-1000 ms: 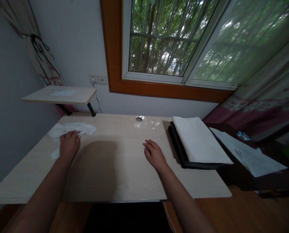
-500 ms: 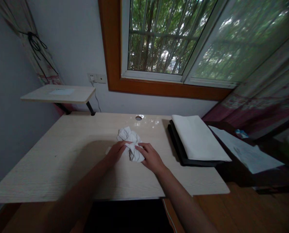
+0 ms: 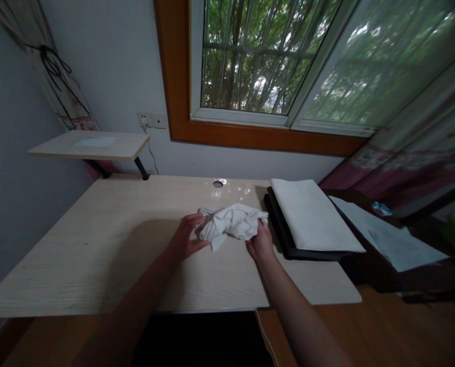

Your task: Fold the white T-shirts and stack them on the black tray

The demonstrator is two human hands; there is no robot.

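A crumpled white cloth (image 3: pixel 231 223) stretches between my two hands above the middle of the pale wooden desk (image 3: pixel 74 255). My left hand (image 3: pixel 187 237) pinches its left end, thumb and fingers closed on the fabric. At the right end, my right hand (image 3: pixel 261 239) grips the cloth, with its fingers partly hidden behind the folds. One corner of the cloth hangs down near the left hand. Whether its underside touches the desk, I cannot tell.
Right of the cloth lies a white folded sheet (image 3: pixel 307 216) on a flat black item (image 3: pixel 284 239). A small raised shelf (image 3: pixel 97 145) stands at the back left. Further right, a paper sheet (image 3: pixel 387 232) lies on a dark surface. A cable hole (image 3: pixel 218 184) sits near the back edge.
The bunched cloth has been pulled wider and shifted right. My right hand has moved right, away from my left hand, which has shifted slightly right.
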